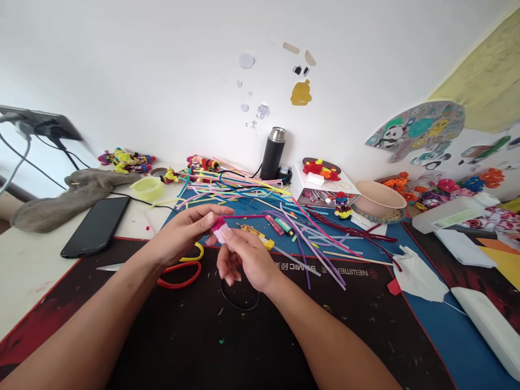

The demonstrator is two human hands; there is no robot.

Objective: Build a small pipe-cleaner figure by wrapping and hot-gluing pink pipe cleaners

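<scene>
Between my hands is a small pipe-cleaner piece (221,230), wound tight in magenta and pale pink. A straight magenta pipe cleaner (247,216) sticks out from it to the right. The thumb and fingers of my left hand (182,233) pinch the magenta end. My right hand (247,260) grips the pale pink end with thumb and bent forefinger, its other fingers curled below. Under my left wrist lie scissors (179,276) with red and yellow handles, partly covered by the arm. A thin black loop (240,309) rests on the mat below my right hand.
Loose coloured pipe cleaners (239,187) are heaped behind my hands, near a black thermos (273,154). A phone (96,226) lies left on the table. At the right are a beige bowl (379,200), a white box (325,184) and a clear bottle (455,214).
</scene>
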